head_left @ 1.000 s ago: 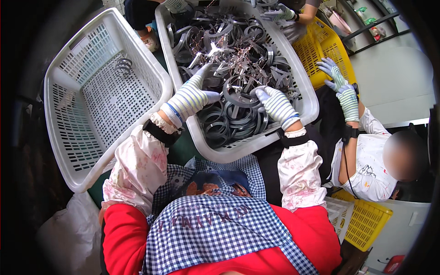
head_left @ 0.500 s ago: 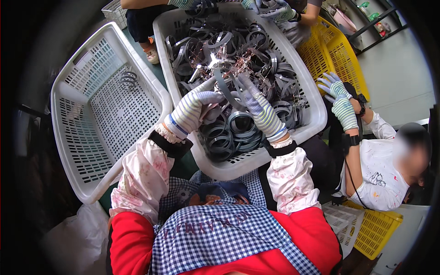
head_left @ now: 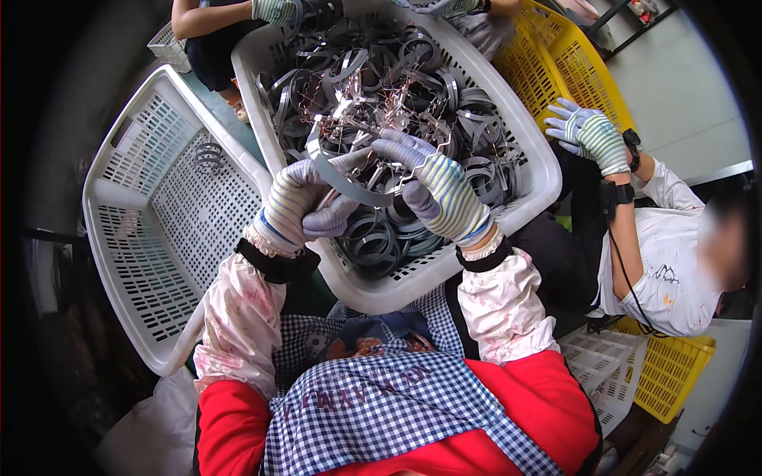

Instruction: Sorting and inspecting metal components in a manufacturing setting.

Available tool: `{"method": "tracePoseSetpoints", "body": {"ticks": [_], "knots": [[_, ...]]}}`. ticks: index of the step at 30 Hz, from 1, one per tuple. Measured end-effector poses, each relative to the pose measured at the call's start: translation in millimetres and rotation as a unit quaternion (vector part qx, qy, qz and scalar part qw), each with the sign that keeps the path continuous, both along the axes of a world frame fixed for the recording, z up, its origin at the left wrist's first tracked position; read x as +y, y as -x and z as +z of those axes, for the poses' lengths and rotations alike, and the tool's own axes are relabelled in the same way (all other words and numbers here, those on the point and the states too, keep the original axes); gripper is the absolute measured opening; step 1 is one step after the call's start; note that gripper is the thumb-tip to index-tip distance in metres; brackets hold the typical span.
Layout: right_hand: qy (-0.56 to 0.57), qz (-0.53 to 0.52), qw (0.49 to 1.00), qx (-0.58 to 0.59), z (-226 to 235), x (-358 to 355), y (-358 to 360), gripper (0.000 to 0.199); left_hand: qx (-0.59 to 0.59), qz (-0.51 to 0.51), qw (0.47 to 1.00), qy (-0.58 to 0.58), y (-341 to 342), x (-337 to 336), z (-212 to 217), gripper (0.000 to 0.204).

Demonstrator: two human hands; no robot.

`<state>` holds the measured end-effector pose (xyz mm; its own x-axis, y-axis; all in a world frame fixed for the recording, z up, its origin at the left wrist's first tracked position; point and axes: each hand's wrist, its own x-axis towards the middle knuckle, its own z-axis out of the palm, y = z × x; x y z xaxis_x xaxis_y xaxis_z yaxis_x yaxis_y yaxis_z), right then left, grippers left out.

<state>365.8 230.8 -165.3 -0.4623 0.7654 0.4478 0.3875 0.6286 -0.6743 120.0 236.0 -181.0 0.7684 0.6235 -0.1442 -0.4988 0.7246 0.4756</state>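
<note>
A flat grey metal ring [head_left: 340, 184] is held up above the near part of a white plastic basket [head_left: 548, 190]. My left hand [head_left: 303, 205], in a striped knit glove, is closed on the ring's left side. My right hand [head_left: 446, 189], gloved alike, curls its fingers about the ring's right side; the exact contact is partly hidden. A thin, bent silvery strip shows by the right fingers. Below, the basket holds many loose grey metal rings [head_left: 373, 242], some stacked together. Thin copper-coloured wires and shiny metal scraps [head_left: 349, 107] lie tangled among them in the middle.
Left of me stands a second white basket [head_left: 178, 270] with a few rings [head_left: 209, 157] inside. Co-workers' gloved hands [head_left: 274, 9] reach in at the far edge. A seated person rests gloved hands [head_left: 591, 139] at the right, near yellow crates [head_left: 583, 71]. Another yellow crate [head_left: 675, 373] stands lower right.
The ring has turned from nearly edge-on to a wider, open view and moved left. Both hands have turned with it, the right fingers curling more. The whole view has shifted slightly.
</note>
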Motion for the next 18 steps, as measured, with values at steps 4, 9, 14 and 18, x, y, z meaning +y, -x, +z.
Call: {"method": "tracePoseSetpoints", "body": {"ticks": [4,9,14,18], "knots": [[-0.044,-0.039,0.997,0.059,-4.4,-2.9,5.1,0.046,-0.069,-0.021,0.997,-0.038,-5.3,0.6,9.0,0.059],[0.066,-0.003,0.994,0.086,-14.3,-11.4,11.7,0.029,-0.004,0.008,1.0,-0.016,-1.5,-5.0,10.7,0.059],[0.07,0.005,0.992,0.109,-21.8,-13.2,13.4,0.03,0.006,0.027,1.0,-0.007,-0.5,-7.9,6.9,0.053],[0.043,-0.006,0.995,0.094,-17.3,-24.0,15.9,0.037,-0.025,0.037,0.999,-0.024,-3.3,-10.4,8.4,0.047]]}}
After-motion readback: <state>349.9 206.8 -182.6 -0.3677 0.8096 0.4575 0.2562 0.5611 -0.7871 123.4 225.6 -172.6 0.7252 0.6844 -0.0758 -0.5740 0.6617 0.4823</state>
